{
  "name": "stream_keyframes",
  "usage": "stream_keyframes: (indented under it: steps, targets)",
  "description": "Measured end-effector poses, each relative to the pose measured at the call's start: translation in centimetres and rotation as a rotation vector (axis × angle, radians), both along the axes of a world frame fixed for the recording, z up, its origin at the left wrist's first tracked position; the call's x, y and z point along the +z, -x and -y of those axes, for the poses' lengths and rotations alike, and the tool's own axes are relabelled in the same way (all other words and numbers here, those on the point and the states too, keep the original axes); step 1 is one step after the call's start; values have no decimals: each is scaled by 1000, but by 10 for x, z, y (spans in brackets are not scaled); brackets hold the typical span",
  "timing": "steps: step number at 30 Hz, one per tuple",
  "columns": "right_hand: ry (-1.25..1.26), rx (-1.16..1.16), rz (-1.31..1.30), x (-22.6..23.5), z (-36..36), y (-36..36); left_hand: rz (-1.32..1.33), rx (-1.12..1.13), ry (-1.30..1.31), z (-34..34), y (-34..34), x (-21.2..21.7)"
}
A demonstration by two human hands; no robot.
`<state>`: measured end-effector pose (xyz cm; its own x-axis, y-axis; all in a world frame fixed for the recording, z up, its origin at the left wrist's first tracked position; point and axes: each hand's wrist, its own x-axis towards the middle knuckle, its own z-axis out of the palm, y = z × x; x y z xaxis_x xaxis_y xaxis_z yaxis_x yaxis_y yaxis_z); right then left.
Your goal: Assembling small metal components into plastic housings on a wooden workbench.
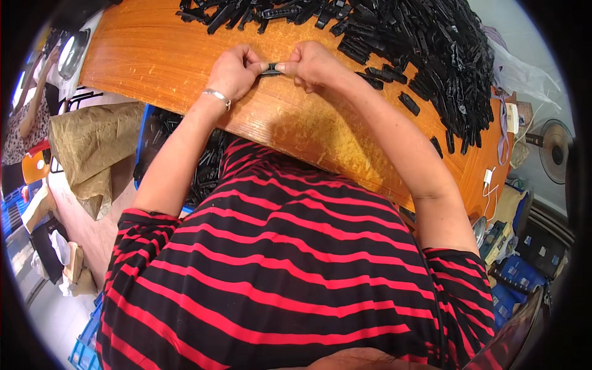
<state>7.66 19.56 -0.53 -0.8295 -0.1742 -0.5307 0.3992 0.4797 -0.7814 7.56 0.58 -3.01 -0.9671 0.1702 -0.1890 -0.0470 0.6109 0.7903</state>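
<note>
Both hands meet over the far middle of the orange wooden table, working on one small black plastic piece held between them. By the look of it, the step in hand is fitting or pressing this piece together at its two ends; that is a judgement, since the piece is small and partly covered by the fingertips.

The left hand, with a silver bracelet at the wrist, has its fingers curled nearly closed, thumb and forefinger pinching the left end of the piece. The right hand is likewise almost closed, its fingertips gripping the right end. The piece sits just above the tabletop; whether it touches the wood cannot be told.

A large heap of similar black parts lies to the far right, well within reach, with a few strays near the right forearm. More dark parts fill a blue bin below the table's near-left edge. Any next move calls for a steady two-handed pinch and squared ends.
</note>
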Motion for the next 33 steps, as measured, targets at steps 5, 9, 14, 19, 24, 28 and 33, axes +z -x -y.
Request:
stream_keyframes:
  steps: [5,9,14,19,24,28,33]
  targets:
    - [-85,55,-35,0,4,1,-25,-25,37,1,3,-4]
    - [-130,116,-146,-6,11,-18,13,-12,-126,14,-14,-1]
    - [-325,268,-488,16,-23,-63,101,34,-32,114,-60,27]
    - [-775,133,-767,19,-96,-83,-117,53,562,195,-84,45]
    - [-917,122,-690,3,-108,-82,-324,102,212,110,-36,25]
    - [-846,151,-771,-1,-96,-78,-598,-53,133,19,10,21]
    - [-746,131,-783,5,-73,-82,-820,-78,293,-37,55,16]
